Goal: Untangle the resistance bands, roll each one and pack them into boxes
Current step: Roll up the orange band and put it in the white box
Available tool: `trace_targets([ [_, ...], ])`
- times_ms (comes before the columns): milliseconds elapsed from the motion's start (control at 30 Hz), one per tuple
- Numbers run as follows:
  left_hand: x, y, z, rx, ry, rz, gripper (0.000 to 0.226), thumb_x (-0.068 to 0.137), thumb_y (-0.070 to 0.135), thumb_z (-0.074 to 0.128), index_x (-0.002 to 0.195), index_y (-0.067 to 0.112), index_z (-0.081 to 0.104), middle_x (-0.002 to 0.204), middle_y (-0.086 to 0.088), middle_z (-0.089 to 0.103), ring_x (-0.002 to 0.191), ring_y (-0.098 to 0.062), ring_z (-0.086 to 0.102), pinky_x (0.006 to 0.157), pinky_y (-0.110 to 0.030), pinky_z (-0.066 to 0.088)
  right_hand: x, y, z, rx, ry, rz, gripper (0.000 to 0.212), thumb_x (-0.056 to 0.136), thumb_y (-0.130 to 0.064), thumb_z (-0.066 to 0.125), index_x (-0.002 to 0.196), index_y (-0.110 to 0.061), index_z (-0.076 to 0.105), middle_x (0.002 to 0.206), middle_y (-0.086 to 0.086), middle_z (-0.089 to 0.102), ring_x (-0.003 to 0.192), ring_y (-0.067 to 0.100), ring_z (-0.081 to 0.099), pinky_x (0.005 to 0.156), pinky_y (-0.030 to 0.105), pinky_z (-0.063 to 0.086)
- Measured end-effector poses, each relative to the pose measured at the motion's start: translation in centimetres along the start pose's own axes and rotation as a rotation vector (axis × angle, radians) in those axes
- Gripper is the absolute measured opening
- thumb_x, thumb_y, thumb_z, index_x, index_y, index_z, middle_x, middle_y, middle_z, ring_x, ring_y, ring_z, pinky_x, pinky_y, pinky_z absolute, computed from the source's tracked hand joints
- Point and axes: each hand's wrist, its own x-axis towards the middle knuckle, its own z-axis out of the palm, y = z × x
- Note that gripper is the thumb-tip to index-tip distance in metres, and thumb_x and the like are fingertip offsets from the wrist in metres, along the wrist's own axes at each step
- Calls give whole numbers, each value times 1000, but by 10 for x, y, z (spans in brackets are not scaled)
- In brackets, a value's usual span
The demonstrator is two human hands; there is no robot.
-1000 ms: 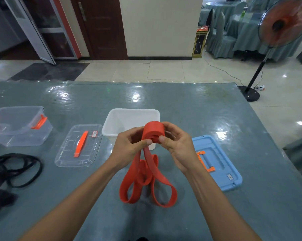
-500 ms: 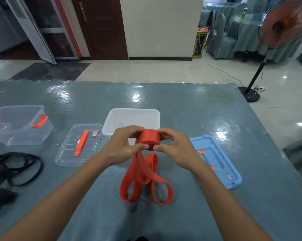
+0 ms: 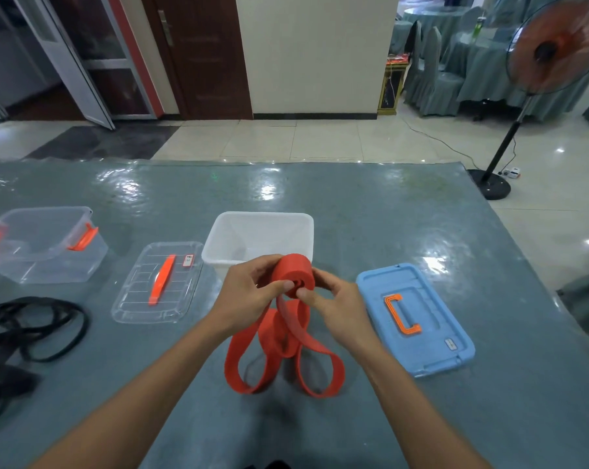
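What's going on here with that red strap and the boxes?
A person holds a partly rolled red resistance band: left hand and right hand pinch the coil above the table. The unrolled part hangs in loops onto the table. An open white box sits behind, a blue lid to the right. Black bands lie tangled at far left.

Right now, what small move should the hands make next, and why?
Probably wind the roll one more turn: left hand and right hand both pinch it, but long loops of the red band hang loose onto the table.
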Motion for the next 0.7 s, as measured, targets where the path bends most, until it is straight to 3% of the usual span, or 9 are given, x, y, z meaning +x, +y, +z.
trace_targets([
  [100,5,0,-2,245,-92,85,28,81,7,78,108,14,73,92,3,74,81,-5,65,77,-20,50,5,-1,-8,-229,5,-82,64,80,-15,80,138,-30,57,127,-9,65,119,1,59,89,26,55],
  [200,15,4,-6,319,-183,105,26,81,17,77,107,17,72,93,3,72,85,-15,65,86,-34,52,11,-10,-15,-372,-98,-244,62,81,-5,75,136,-27,59,130,-14,62,122,4,57,92,31,57],
  [333,23,15,-7,277,-201,78,33,82,16,79,115,17,72,102,4,75,95,-12,69,92,-30,54,15,-19,-21,-273,-34,-176,52,77,-3,77,123,-28,69,117,-18,68,113,3,63,94,39,56],
  [433,25,19,-4,157,-76,37,40,81,20,82,120,20,71,107,8,75,103,-6,69,94,-28,54,21,-20,-22,-76,22,-86,51,79,0,78,127,-17,68,118,-4,72,114,10,66,101,44,53],
  [533,24,17,-4,7,-5,15,41,80,13,82,119,19,70,111,6,75,106,-7,69,94,-25,54,24,-23,-17,174,55,-10,50,83,6,72,130,-8,63,119,11,71,115,25,66,92,53,57],
  [700,22,9,-11,-137,-40,-33,41,83,1,77,122,7,68,113,-3,75,108,-18,70,92,-25,54,28,-29,-1,255,82,39,47,85,9,69,130,-3,62,116,15,72,110,29,69,85,45,60],
])
